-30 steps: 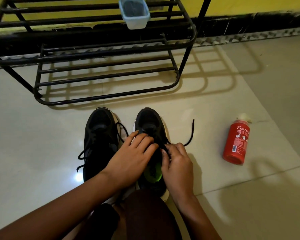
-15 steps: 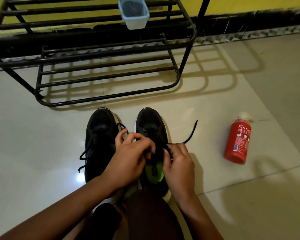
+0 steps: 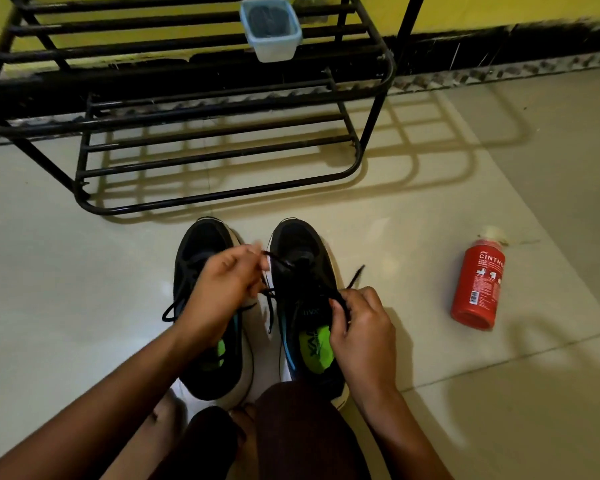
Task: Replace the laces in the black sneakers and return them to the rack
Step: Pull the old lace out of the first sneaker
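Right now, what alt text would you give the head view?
A person's left hand and right hand each hold an end of the black lace on the right sneaker, beside the left sneaker. A black rack stands beyond; a red bottle lies to the right.

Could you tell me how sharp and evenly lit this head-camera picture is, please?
Head view: the left hand is motion-blurred at its fingers; the rack casts a hard shadow rightward on the floor; its rails bow from wide-angle distortion.
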Demonstrator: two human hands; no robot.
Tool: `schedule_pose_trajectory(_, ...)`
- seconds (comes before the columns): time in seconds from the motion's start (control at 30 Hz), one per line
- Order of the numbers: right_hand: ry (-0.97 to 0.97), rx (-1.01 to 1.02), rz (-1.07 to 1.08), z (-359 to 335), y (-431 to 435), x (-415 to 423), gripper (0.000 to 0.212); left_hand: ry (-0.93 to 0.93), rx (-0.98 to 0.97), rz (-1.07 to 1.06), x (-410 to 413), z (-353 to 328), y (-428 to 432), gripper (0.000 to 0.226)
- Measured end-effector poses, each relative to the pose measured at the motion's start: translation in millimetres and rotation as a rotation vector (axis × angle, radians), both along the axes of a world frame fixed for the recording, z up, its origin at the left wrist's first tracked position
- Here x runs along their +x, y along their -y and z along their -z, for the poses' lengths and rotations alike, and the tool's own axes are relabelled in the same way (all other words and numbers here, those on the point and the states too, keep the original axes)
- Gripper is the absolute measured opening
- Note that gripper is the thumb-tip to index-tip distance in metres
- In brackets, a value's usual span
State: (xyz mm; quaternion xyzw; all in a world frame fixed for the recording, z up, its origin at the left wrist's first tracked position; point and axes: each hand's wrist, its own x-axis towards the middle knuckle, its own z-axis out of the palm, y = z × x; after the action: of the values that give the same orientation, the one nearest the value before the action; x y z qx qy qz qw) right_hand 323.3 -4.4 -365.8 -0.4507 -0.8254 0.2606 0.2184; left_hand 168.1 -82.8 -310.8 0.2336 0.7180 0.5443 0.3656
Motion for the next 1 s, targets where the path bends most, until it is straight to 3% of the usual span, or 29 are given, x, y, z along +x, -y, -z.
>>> schedule_pose_trajectory(0.03, 0.008, 0.003, -0.002, -0.2, 0.3, 0.5, 0.015, 0.156, -0.006, -0.013, -5.3, -1.5, 0.0, 0.042)
schedule_pose_trajectory(0.07, 0.013, 0.008, -0.006, -0.9, 1.5, 0.1, 0.015, 0.170, -0.075, 0.061, -10.8, -2.3, 0.4, 0.044)
schedule_pose_trajectory(0.13, 0.014, 0.017, -0.011, -1.9, 3.4, -2.0, 0.015, 0.028, -0.227, 0.352, -10.0, -7.0, 3.2, 0.039)
schedule_pose_trajectory(0.2, 0.016, 0.028, -0.007, -1.4, 3.3, -2.5, 0.014, 0.029, -0.137, 0.417, -8.0, -9.9, 3.0, 0.031)
schedule_pose_trajectory(0.3, 0.016, 0.002, 0.008, -0.8, 1.0, -0.4, 0.014, 0.509, 0.122, 0.205, -10.8, -22.9, 3.3, 0.025)
schedule_pose_trajectory(0.43, 0.012, 0.012, -0.003, -2.4, 2.2, -0.2, 0.013, 0.351, -0.035, 0.313, -15.1, -21.9, 5.7, 0.025)
schedule_pose_trajectory(0.53, 0.011, -0.001, 0.003, -1.4, 2.4, -0.7, 0.013, 0.627, 0.260, 0.025, -17.3, -22.8, 7.5, 0.030)
schedule_pose_trajectory(0.6, 0.011, -0.005, 0.003, -0.3, 2.4, -0.8, 0.013, 0.608, 0.395, -0.192, -23.7, -19.7, 10.7, 0.033)
schedule_pose_trajectory(0.7, 0.012, -0.006, -0.001, -0.1, 1.8, -1.2, 0.013, 0.429, 0.382, -0.379, -28.8, -12.4, 16.0, 0.032)
schedule_pose_trajectory(0.8, 0.025, -0.032, -0.014, -1.6, 1.3, -2.6, 0.017, -0.065, -0.068, -0.252, -23.9, -6.7, 14.6, 0.030)
schedule_pose_trajectory(0.87, 0.020, -0.054, -0.052, -4.9, 0.4, -4.5, 0.023, -0.322, -0.335, -0.113, -16.5, 2.8, 15.3, 0.053)
schedule_pose_trajectory(0.93, 0.014, -0.028, -0.125, -9.0, -1.0, -7.5, 0.030, -0.587, -0.376, -0.099, -6.6, 9.4, 19.9, 0.068)
schedule_pose_trajectory(1.0, 0.051, 0.017, -0.191, -12.2, -3.0, -12.3, 0.035, -0.864, -0.287, -0.090, 2.7, 12.4, 23.8, 0.054)
